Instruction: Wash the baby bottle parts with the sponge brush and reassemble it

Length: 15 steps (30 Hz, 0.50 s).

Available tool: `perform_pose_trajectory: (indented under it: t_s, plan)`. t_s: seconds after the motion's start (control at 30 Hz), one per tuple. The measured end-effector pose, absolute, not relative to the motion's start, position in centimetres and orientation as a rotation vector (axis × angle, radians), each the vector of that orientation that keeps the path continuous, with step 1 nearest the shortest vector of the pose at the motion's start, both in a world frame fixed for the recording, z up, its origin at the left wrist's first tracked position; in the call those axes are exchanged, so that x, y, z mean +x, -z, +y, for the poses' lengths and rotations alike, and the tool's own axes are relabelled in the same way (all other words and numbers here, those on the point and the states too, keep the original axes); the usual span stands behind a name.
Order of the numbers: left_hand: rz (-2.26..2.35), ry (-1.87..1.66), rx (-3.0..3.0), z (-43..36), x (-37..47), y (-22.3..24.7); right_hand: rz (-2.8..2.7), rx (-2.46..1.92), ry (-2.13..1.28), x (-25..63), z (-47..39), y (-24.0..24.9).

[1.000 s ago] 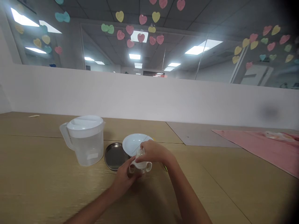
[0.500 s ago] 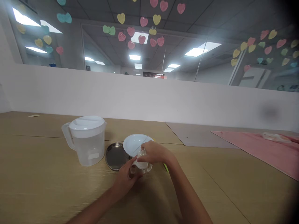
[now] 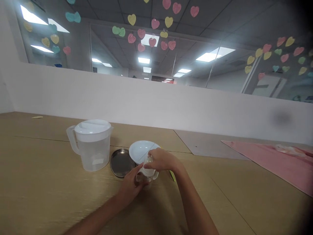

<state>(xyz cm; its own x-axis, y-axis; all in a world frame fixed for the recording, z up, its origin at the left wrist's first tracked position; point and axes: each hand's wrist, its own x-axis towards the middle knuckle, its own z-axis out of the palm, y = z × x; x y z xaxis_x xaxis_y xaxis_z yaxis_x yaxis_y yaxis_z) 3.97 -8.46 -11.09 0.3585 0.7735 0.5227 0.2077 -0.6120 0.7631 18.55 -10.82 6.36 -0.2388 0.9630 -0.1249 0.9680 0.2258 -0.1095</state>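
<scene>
A small clear bottle with white side handles (image 3: 147, 173) is held between both hands, low in the middle of the view. My left hand (image 3: 132, 183) wraps round its body from the left. From above and the right, my right hand (image 3: 160, 159) closes its fingers on the clear top of the bottle. Just behind the hands lies a white plate (image 3: 140, 150), partly covered by my right hand. A round metal tray (image 3: 121, 163) is left of the plate, close to my left hand. Part of a thin yellow-green item (image 3: 172, 175) shows beside my right wrist.
A large translucent pitcher (image 3: 96, 147) with a white lid stands left of the metal tray on the brown table (image 3: 49, 182). A pink cloth (image 3: 266, 160) lies at the right with a clear plastic packet (image 3: 290, 150) on it. Behind the table rises a white wall (image 3: 146, 104).
The camera view has shifted and tilted slightly. Both hands keep their hold on the bottle, which looks a little more tilted.
</scene>
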Motion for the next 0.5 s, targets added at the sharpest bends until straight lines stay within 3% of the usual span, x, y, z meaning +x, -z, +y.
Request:
perform_pose_trajectory:
  t_s: [0.5]
  plan:
    - [0.860,-1.211,1.996,-8.25,3.79,10.64,2.437,1.943,0.451,18.42,-10.40,-6.31]
